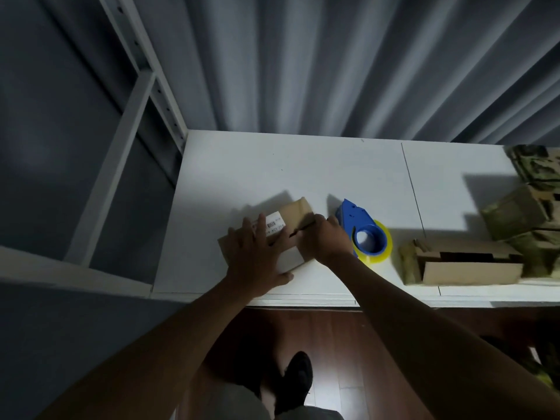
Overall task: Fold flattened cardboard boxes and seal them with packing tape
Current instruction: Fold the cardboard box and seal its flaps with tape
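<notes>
A small brown cardboard box [295, 215] with a white barcode label lies on the white table [272, 165], near its front edge. My left hand [257, 256] lies flat on the box top with fingers spread, pressing it down. My right hand [325, 237] has its fingers curled over the box's right edge at the flap seam. Just right of that hand sits a blue tape dispenser [362, 228] with a yellowish roll of packing tape, lying on the table untouched.
Folded and partly open cardboard boxes [463, 262] and camouflage-patterned packages [521, 213] stand at the table's right end. A grey curtain hangs behind the table. A white metal shelf frame [136, 95] stands to the left. My shoe is on the wooden floor below.
</notes>
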